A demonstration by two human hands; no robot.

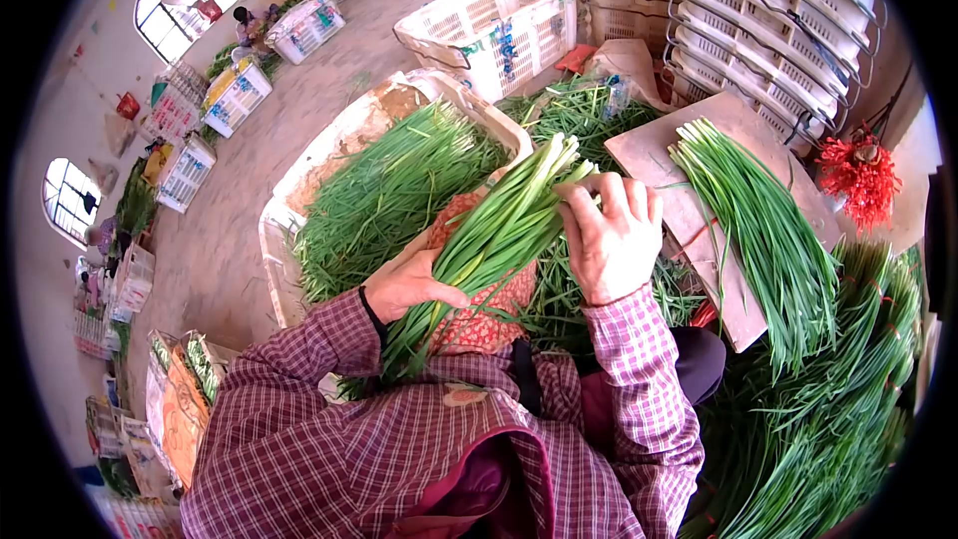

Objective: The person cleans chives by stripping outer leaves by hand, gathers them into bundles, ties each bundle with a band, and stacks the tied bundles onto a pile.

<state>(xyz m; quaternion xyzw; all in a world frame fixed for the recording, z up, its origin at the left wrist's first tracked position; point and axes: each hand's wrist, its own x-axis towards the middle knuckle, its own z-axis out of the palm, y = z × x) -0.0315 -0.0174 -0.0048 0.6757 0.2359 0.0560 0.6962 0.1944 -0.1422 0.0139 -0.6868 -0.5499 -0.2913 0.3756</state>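
Note:
My left hand is closed round a bunch of green chives, its thumb across the leaves. The bunch slants up over my lap, pale stem ends toward the upper right. At those ends, my right hand has its fingers bent and the thumb pressed in, pinching at the stems; the exact stalks between the fingertips are hidden. Right of that hand, another bundle of chives lies on a flat board. In front of me, a white crate holds a pile of loose chives.
A large heap of chives lies at the lower right. Red ties hang at the right. Stacked white crates stand behind the board, with another crate beside them. Loose leaves cover the ground between. Other people sit along the far wall.

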